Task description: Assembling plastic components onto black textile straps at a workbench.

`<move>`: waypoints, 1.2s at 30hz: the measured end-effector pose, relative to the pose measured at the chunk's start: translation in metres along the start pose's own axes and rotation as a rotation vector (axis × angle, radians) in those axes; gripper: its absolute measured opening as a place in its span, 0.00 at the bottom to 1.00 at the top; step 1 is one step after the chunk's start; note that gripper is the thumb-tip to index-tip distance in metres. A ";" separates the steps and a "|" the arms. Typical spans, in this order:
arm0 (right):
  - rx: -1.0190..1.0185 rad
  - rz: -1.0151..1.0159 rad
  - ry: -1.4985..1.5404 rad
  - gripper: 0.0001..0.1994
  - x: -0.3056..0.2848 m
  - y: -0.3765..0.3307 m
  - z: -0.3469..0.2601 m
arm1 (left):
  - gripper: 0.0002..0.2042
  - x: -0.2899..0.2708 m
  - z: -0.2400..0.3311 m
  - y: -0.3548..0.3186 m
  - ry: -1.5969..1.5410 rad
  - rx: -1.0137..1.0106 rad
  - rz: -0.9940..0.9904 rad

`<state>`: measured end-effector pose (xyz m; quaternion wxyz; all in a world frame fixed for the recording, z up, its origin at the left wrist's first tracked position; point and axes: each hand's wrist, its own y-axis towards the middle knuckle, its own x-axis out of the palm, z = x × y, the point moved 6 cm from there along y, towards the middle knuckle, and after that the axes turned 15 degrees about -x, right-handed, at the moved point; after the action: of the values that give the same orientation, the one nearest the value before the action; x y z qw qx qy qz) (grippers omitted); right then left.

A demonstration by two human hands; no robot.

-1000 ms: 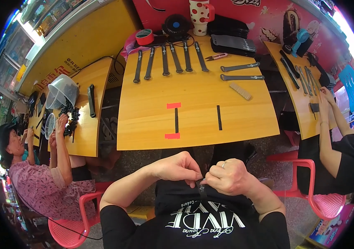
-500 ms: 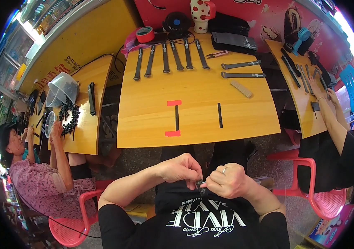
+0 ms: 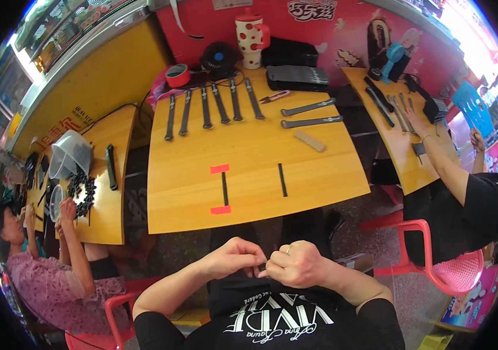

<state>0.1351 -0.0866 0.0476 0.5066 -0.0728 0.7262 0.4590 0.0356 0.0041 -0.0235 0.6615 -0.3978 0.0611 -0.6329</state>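
Above my lap, just off the table's near edge, my left hand (image 3: 238, 258) and my right hand (image 3: 295, 265) meet with their fingers pinched. A small dark piece shows between the fingertips, but the fingers hide most of it. Ahead of them on the wooden table (image 3: 249, 216) lie two short black strips. The left strip (image 3: 224, 188) runs between an upper red tape piece (image 3: 220, 169) and a lower red tape piece (image 3: 220, 210). The right strip (image 3: 283, 179) lies loose.
Several dark grey straps (image 3: 205, 108) line the far side, with two more (image 3: 312, 121) at right. Thread snips (image 3: 275, 97), a beige block (image 3: 310, 141), a red tape roll (image 3: 177, 76), a fan (image 3: 218, 56) and a dotted tumbler (image 3: 250, 41) stand about. People work at both side tables.
My view has shifted, so the table sits lower and further left in the picture. Both hands stay pinched together, and the small dark piece shows less between them.
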 end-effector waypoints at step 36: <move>-0.175 0.710 0.810 0.14 -0.074 0.016 -0.010 | 0.07 -0.207 0.050 -0.192 0.915 0.413 2.091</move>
<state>0.1545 -0.1110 0.1175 -0.0077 -0.0360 0.8023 0.5958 -0.1264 0.2330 0.0388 0.8301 0.2283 0.4891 0.1400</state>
